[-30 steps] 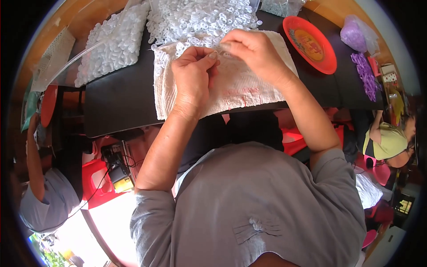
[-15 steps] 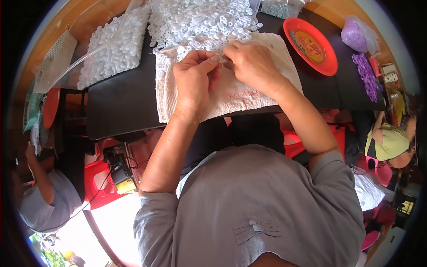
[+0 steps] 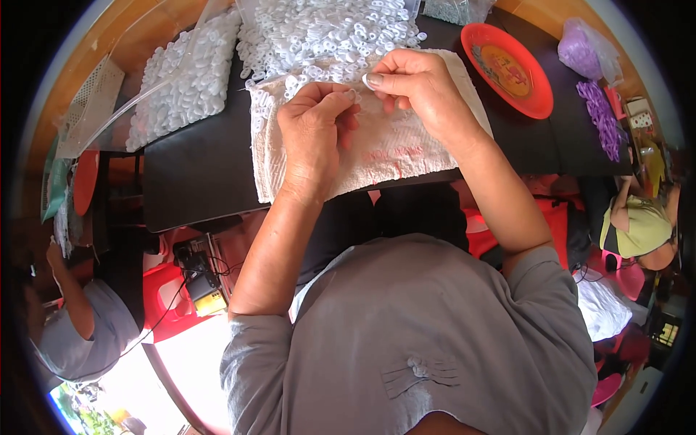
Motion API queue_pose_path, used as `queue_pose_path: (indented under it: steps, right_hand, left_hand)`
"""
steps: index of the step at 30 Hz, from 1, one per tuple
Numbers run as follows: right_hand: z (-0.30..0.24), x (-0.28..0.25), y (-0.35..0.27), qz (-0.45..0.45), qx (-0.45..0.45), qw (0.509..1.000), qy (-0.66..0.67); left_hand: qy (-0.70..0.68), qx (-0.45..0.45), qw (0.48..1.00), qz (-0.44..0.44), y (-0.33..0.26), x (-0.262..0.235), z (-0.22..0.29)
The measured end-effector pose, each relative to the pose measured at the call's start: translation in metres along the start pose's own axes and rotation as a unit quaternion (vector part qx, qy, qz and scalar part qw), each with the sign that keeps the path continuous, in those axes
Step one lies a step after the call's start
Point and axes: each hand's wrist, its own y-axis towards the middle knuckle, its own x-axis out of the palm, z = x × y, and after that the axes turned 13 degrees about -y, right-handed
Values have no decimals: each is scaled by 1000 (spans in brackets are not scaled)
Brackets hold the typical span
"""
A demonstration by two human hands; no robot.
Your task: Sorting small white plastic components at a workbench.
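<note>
My left hand (image 3: 310,130) is closed above a cream towel (image 3: 435,161), its thumb and fingertip pinched around a small white piece (image 3: 354,94) that is mostly hidden. To its right, my right hand (image 3: 428,90) pinches a small white oval ring (image 3: 367,83) between thumb and forefinger. The two hands are a little apart. Just beyond them, a heap of similar white oval rings (image 3: 326,36) spills onto the towel's far edge.
A clear bag of white pieces (image 3: 185,87) lies at the left on the black table (image 3: 196,177). At the right are a red oval plate (image 3: 533,80), a bagged lilac bundle (image 3: 580,58) and purple strips (image 3: 600,123). Other people sit at both sides.
My right hand has drawn away from the left and turned, so the white ring in its pinch now shows. My left hand has barely moved.
</note>
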Motion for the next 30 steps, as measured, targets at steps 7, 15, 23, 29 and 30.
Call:
queue_pose_path:
  steps: [7,15,23,29,30]
  right_hand:
    - [1,2,0,-7,11,1000,10]
    - [7,1,0,-33,-9,999,8]
    - [7,6,-1,-46,39,995,84]
    - [10,4,-2,-25,31,993,111]
    - [10,4,-3,-19,26,994,108]
  left_hand:
    - [41,17,999,0,-1,1,-1]
    - [58,26,998,-4,-2,2,-1]
    - [35,35,998,-24,0,0,-2]
    - [8,14,1000,-22,-1,4,-1]
    - [9,12,1000,-23,-1,4,-1]
